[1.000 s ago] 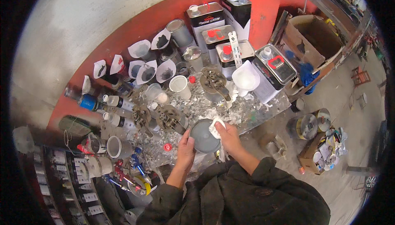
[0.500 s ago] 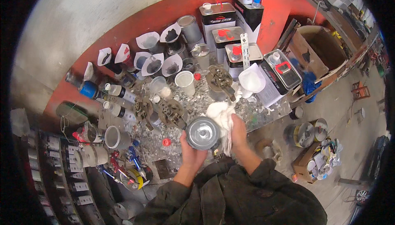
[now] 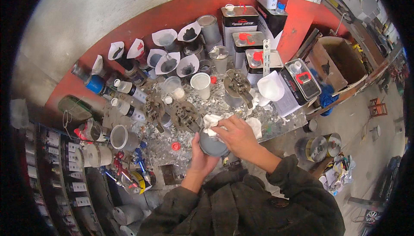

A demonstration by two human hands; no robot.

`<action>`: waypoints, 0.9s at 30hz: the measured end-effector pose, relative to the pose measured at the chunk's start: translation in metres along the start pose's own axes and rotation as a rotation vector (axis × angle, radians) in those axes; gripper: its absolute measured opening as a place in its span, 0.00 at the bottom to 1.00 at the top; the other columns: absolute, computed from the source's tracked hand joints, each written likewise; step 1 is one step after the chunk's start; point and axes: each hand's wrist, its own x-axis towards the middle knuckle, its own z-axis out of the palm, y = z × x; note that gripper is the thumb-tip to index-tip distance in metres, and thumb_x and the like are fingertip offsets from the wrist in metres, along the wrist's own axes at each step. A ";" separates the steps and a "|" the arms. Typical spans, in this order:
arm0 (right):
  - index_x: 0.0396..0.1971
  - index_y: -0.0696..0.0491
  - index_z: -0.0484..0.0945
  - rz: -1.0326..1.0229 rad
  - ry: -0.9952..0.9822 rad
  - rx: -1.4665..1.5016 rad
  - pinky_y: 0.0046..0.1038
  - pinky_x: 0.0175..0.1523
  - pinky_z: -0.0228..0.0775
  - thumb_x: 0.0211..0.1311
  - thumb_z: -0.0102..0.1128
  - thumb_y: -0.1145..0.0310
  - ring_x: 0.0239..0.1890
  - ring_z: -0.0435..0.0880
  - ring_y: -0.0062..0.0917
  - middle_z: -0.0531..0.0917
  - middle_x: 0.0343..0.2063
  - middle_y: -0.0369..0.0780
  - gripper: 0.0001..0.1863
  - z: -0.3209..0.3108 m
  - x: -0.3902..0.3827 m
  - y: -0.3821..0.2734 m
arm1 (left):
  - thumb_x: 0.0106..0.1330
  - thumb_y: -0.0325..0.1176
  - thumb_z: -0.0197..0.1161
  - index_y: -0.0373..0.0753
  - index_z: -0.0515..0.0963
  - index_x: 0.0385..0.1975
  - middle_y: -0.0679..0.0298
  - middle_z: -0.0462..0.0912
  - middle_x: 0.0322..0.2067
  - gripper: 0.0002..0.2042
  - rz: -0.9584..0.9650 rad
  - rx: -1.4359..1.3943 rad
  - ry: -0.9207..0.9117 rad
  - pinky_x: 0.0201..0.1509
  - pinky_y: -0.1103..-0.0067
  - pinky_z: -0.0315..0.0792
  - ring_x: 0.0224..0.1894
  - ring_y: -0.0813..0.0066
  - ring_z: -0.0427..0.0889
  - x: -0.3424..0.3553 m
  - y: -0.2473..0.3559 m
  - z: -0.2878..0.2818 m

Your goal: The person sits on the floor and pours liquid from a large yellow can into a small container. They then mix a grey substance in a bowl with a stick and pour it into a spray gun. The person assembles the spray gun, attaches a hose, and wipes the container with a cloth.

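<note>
A round grey cup, seen from above, is gripped at its left side by my left hand, just in front of the bench's near edge. My right hand reaches across from the right with bent fingers closed on a crumpled white cloth. The cloth lies against the top of the cup, and part of it shows beyond the right hand. Cloth and fingers hide the cup's far rim. Next to the cup, on the bench, lies a dark, clamp-like metal piece.
Paint-spattered bench. At the back stand metal solvent cans and several paper-strainer funnels. A white plastic cup and a red cap are on the bench. Spray guns hang at the left; a cardboard box sits right.
My right hand has moved left with the cloth, from beside the cup onto its top. The left hand still holds the cup. The whole view has shifted slightly.
</note>
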 end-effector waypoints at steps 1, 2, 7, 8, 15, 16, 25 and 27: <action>0.40 0.50 0.83 0.010 -0.006 -0.032 0.34 0.46 0.72 0.52 0.66 0.68 0.44 0.76 0.31 0.78 0.41 0.35 0.14 0.001 0.001 -0.001 | 0.72 0.60 0.37 0.45 0.65 0.64 0.63 0.71 0.62 0.31 0.003 -0.020 0.021 0.68 0.63 0.62 0.64 0.64 0.70 0.000 0.000 0.002; 0.39 0.52 0.82 0.061 -0.041 -0.046 0.36 0.44 0.73 0.54 0.65 0.67 0.43 0.77 0.32 0.79 0.39 0.37 0.12 0.003 0.001 -0.005 | 0.72 0.60 0.37 0.46 0.66 0.64 0.63 0.71 0.61 0.30 0.023 -0.023 0.020 0.68 0.63 0.63 0.63 0.64 0.71 0.001 0.001 0.002; 0.29 0.58 0.80 0.241 -0.342 -0.004 0.42 0.36 0.76 0.61 0.57 0.60 0.33 0.82 0.40 0.80 0.30 0.47 0.14 0.005 -0.006 -0.022 | 0.75 0.56 0.37 0.47 0.64 0.66 0.62 0.73 0.59 0.27 0.244 0.089 0.043 0.65 0.67 0.66 0.60 0.65 0.73 0.010 -0.002 -0.007; 0.29 0.59 0.80 0.206 -0.353 0.072 0.42 0.37 0.76 0.62 0.56 0.60 0.32 0.82 0.42 0.80 0.29 0.48 0.15 0.006 -0.009 -0.024 | 0.75 0.55 0.38 0.47 0.63 0.67 0.61 0.73 0.59 0.27 0.274 0.189 0.074 0.65 0.68 0.66 0.60 0.66 0.73 0.009 -0.004 -0.006; 0.31 0.63 0.79 0.273 -0.095 0.807 0.34 0.39 0.71 0.63 0.59 0.66 0.32 0.81 0.36 0.80 0.29 0.46 0.13 0.010 -0.011 -0.018 | 0.73 0.57 0.44 0.43 0.57 0.70 0.57 0.72 0.58 0.32 0.329 0.504 -0.048 0.63 0.71 0.66 0.57 0.66 0.74 0.001 -0.003 -0.003; 0.32 0.63 0.80 0.396 -0.040 0.913 0.32 0.39 0.70 0.62 0.60 0.68 0.32 0.81 0.33 0.80 0.29 0.45 0.11 0.012 -0.009 -0.021 | 0.73 0.56 0.45 0.40 0.58 0.69 0.57 0.71 0.59 0.32 0.349 0.566 -0.044 0.65 0.72 0.64 0.59 0.66 0.72 0.000 -0.001 -0.003; 0.34 0.61 0.82 0.475 0.435 0.587 0.27 0.35 0.71 0.56 0.64 0.75 0.30 0.81 0.30 0.81 0.30 0.41 0.07 0.035 -0.009 -0.029 | 0.67 0.49 0.51 0.30 0.65 0.63 0.53 0.68 0.63 0.31 0.672 1.046 -0.070 0.71 0.71 0.53 0.67 0.62 0.64 -0.009 0.003 0.003; 0.33 0.59 0.82 0.371 0.375 0.345 0.31 0.33 0.72 0.53 0.65 0.74 0.30 0.81 0.37 0.80 0.30 0.42 0.07 0.032 -0.013 -0.027 | 0.68 0.48 0.50 0.31 0.66 0.62 0.53 0.69 0.63 0.30 0.663 1.012 -0.086 0.71 0.71 0.53 0.67 0.61 0.64 -0.009 0.007 0.009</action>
